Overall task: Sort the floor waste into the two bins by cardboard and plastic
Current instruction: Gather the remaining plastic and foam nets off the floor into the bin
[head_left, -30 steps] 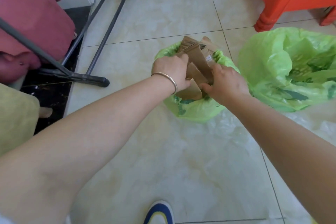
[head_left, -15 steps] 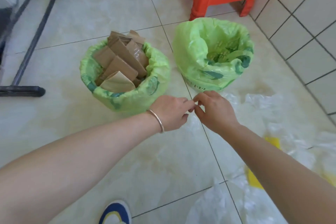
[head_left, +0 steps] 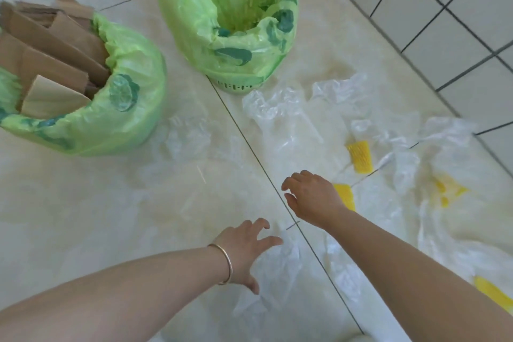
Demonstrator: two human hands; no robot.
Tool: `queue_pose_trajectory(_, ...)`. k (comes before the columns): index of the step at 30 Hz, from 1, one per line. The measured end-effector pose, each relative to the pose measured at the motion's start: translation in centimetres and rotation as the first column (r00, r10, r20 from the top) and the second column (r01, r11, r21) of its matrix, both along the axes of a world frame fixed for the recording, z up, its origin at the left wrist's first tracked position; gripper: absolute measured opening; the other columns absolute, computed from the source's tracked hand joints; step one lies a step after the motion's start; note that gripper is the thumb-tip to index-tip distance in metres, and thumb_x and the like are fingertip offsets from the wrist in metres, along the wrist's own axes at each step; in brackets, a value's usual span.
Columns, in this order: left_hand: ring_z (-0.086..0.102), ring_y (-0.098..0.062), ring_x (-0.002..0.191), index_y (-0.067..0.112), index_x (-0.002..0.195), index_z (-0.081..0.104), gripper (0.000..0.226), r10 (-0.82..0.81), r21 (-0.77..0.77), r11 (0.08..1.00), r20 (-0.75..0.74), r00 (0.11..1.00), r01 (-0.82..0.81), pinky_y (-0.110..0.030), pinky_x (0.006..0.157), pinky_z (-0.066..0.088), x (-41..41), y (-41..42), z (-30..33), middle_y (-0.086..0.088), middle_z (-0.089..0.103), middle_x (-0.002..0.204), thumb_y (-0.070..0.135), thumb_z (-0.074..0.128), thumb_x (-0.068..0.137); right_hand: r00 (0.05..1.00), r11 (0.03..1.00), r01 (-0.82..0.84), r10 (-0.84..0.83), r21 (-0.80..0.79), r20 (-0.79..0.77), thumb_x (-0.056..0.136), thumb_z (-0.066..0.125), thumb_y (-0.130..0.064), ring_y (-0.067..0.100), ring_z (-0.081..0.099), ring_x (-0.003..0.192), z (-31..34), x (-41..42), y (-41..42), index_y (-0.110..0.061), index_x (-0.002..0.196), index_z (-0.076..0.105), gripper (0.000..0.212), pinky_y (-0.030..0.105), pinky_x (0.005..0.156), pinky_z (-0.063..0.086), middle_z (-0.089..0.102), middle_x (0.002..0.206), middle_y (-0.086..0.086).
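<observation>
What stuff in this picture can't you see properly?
Head view only:
- Bottom of the right bin: hidden by its own green liner, so anything inside is unknown.
- Left bin and its cardboard: cut off by the left edge.
- Clear plastic on the floor: see-through, so separate pieces can't be counted.
- Yellow piece: cut off by the right edge.
</observation>
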State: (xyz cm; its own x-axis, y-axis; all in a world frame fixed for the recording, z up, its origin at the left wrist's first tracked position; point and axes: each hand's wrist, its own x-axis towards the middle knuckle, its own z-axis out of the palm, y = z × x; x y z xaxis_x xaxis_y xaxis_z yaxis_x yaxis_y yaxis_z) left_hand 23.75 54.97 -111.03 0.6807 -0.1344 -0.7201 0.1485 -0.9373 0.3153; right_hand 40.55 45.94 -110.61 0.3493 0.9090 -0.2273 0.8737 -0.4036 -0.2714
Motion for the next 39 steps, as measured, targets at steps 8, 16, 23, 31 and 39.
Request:
queue_pose_trajectory(8, 0.035, -0.022, 0.13, 0.031, 0.145, 0.015, 0.079, 0.165, 0.066, 0.983, 0.106, 0.981, -0.172, -0.038, 0.091, 0.047, 3.8, 0.4, -0.9, 0.001, 0.011, 0.149, 0.056, 0.057, 0.082, 0.998, 0.999, 0.045, -0.046, -0.013, -0.046, 0.09, 0.053, -0.019, 0.027, 0.061, 0.094, -0.7, 0.3, -2.0, -0.011, 0.104, 0.066, 0.02, 0.036, 0.072, 0.047, 0.068, 0.094, 0.006)
queue_pose_trajectory(16, 0.041, -0.02, 0.125, 0.031, 0.145, 0.02, 0.069, 0.354, 0.088, 0.919, 0.241, 0.904, -0.384, -0.035, 0.084, 0.048, 5.9, 3.8, -0.3, 0.002, 0.017, 0.146, 0.048, 0.054, 0.087, 0.984, 0.986, 0.167, -0.169, -0.024, -0.063, 0.093, 0.047, -0.023, 0.021, 0.056, 0.104, -0.6, 2.1, 0.0, -0.017, 0.114, 0.06, 0.026, 0.03, 0.075, 0.043, 0.064, 0.105, 0.001)
queue_pose_trajectory(23, 0.032, -0.026, 0.129, 0.032, 0.141, 0.031, 0.06, 0.582, 0.219, 0.689, 0.4, 0.708, -0.69, -0.038, 0.097, 0.039, 5.6, 10.5, -1.0, -0.003, 0.024, 0.144, 0.05, 0.052, 0.087, 0.956, 0.956, 0.286, -0.29, -0.07, -0.041, 0.094, 0.047, -0.024, 0.022, 0.042, 0.118, -1.1, 3.2, 5.0, -0.02, 0.133, 0.041, 0.04, 0.035, 0.082, 0.048, 0.045, 0.128, 0.002)
queue_pose_trajectory(31, 0.007, -0.034, 0.141, 0.043, 0.142, 0.026, 0.069, 0.842, 0.238, 0.354, 0.341, 0.419, -0.904, -0.056, 0.108, 0.029, 7.0, 16.3, -2.9, -0.005, 0.007, 0.153, 0.056, 0.056, 0.082, 0.928, 0.921, 0.371, -0.363, -0.116, 0.084, 0.097, 0.042, -0.021, 0.026, 0.034, 0.122, -2.7, 6.1, 10.3, -0.029, 0.141, 0.028, 0.047, 0.036, 0.087, 0.045, 0.031, 0.14, 0.004)
queue_pose_trajectory(39, 0.003, -0.03, 0.143, 0.051, 0.142, 0.013, 0.086, 0.857, 0.224, 0.403, 0.247, 0.452, -0.887, -0.049, 0.103, 0.036, 7.4, 17.7, -5.6, 0.001, -0.007, 0.156, 0.064, 0.062, 0.073, 0.921, 0.867, 0.383, -0.385, -0.319, 0.059, 0.085, 0.049, -0.06, 0.033, 0.001, 0.144, -5.2, 8.7, 14.3, -0.043, 0.146, -0.001, 0.081, 0.052, 0.105, 0.032, -0.005, 0.157, 0.005)
